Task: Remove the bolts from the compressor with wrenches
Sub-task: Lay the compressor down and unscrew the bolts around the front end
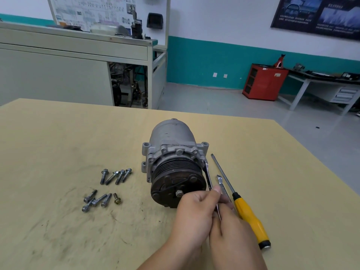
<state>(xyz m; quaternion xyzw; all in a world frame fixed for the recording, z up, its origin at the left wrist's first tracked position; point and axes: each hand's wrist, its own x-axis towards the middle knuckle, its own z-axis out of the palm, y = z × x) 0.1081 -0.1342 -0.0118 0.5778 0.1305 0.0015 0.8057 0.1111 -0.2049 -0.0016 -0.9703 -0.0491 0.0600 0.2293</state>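
A grey compressor (171, 145) with a dark pulley face lies on the tan table (58, 133), pulley toward me. A slim steel wrench (207, 175) has its head on a bolt at the flange's right side. My left hand (196, 209) grips the wrench's handle, thumb on top. My right hand (231, 230) lies just right of it with fingers curled round the same handle's lower end. A second wrench (222, 185) lies on the table beside them. Bolts still sit in the flange's top edge (179, 152).
Several loose bolts (116, 176) lie left of the compressor, with another group (99, 200) nearer me. A yellow-handled screwdriver (247, 213) lies right of my hands. Beyond the table stand a grey workbench (78, 61) and a red cabinet (263, 82).
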